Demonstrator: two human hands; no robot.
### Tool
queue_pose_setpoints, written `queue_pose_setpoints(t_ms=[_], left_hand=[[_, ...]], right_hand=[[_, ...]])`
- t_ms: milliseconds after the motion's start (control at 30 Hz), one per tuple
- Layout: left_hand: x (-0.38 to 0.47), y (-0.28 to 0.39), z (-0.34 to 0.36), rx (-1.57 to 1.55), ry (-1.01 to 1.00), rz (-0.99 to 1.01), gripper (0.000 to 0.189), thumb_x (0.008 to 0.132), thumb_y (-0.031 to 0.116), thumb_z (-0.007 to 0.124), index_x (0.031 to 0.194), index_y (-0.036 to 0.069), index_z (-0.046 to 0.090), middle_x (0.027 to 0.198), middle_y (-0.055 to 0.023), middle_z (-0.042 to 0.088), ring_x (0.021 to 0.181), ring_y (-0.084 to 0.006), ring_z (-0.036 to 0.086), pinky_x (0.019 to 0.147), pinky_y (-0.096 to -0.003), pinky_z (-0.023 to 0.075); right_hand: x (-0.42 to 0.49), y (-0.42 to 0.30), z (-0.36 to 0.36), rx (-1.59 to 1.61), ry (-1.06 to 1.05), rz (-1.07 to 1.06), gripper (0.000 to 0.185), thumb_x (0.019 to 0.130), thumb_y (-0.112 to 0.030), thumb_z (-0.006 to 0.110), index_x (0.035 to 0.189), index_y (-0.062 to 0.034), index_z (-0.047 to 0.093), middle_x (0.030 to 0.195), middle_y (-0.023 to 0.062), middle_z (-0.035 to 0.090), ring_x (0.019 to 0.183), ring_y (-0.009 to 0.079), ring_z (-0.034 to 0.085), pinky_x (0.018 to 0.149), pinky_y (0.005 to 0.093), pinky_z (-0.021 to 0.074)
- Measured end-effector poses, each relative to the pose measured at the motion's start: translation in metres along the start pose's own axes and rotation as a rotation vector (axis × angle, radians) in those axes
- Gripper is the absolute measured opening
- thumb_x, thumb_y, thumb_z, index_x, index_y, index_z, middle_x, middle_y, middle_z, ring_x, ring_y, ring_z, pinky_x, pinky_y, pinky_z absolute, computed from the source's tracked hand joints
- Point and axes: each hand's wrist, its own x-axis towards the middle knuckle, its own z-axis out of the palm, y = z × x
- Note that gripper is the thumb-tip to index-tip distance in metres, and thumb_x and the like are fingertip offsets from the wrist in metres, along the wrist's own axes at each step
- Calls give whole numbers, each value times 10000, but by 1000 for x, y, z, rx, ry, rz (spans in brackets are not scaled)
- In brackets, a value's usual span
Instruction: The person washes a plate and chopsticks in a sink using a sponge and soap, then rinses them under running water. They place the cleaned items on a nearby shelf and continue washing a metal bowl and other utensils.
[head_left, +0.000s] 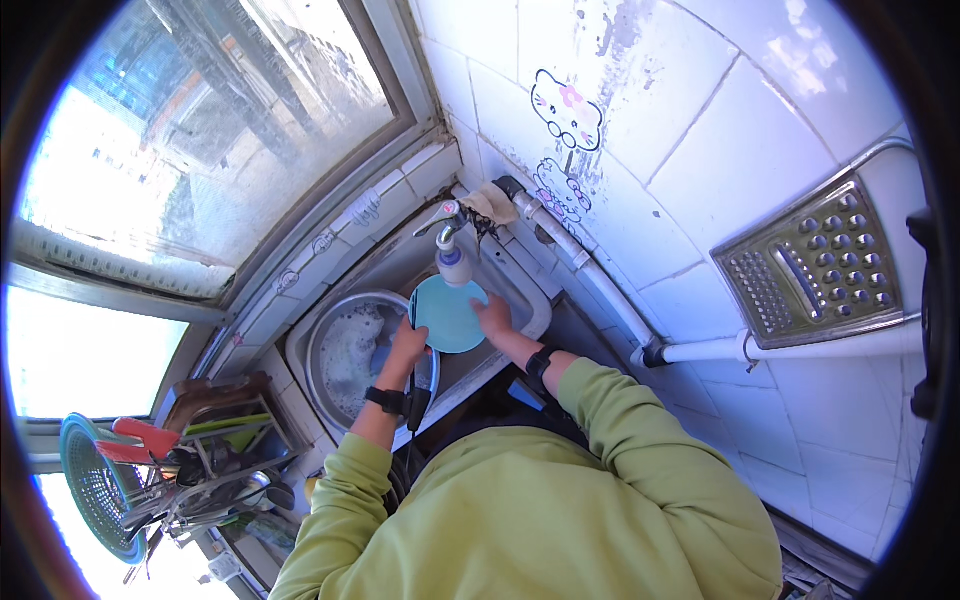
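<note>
A round turquoise plate or shallow bowl (448, 319) is held between my two hands over the sink (536, 319). My left hand (409, 345) grips its left edge, and my right hand (495, 316) has the right edge, thumb on the near face. Directly above the dish is the faucet (448, 232), whose white and purple spout attachment (454, 266) overlaps its top edge. A large metal basin (319, 375) of sudsy water stands in the left part of the sink, beside my left hand. Something bluish in the suds is partly hidden.
A metal rack (225, 450) of utensils, with red handles (139, 441) and a turquoise colander (101, 487), stands at left. A window (225, 150) borders the sink. On the tiled wall at right are a white pipe (600, 274) and a hanging metal grater (817, 262).
</note>
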Motion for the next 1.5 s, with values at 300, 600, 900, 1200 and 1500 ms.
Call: queue_pose_setpoints(t_ms=[300,600,900,1200,1500], left_hand=[[-2,-4,6,-22,10,14,423,789,59,449,1210,11,448,700,-83,579,453,-154,522,391,-262,395],[3,-15,10,-121,103,144,346,794,21,427,1132,-22,487,685,-91,574,434,-153,523,381,-273,397],[10,-16,10,-90,175,94,379,788,17,434,1161,-35,478,764,-151,608,484,-193,582,433,-315,468],[5,-11,13,3,137,101,358,793,39,458,1138,-57,480,730,-163,609,477,-208,584,435,-329,464],[2,-14,13,-56,108,108,371,797,13,446,1163,-42,475,744,-141,602,468,-188,561,431,-314,455]], right_hand=[[1,-10,-9,233,-196,218,346,780,-168,659,1093,-35,595,1000,188,641,894,346,631,773,424,487],[-6,-35,-37,-59,45,-334,247,768,-50,578,1007,9,592,1073,180,592,1007,358,565,812,428,473],[-11,-41,-25,-11,-574,-790,273,723,50,523,982,30,607,1117,171,569,1030,334,547,922,384,435],[4,-35,-22,-11,-703,-661,402,655,127,490,1038,51,588,1156,191,539,1116,338,504,978,364,395],[-1,-43,-19,4,-746,-643,451,669,140,458,1092,40,579,1187,184,528,1152,330,482,992,369,387]])
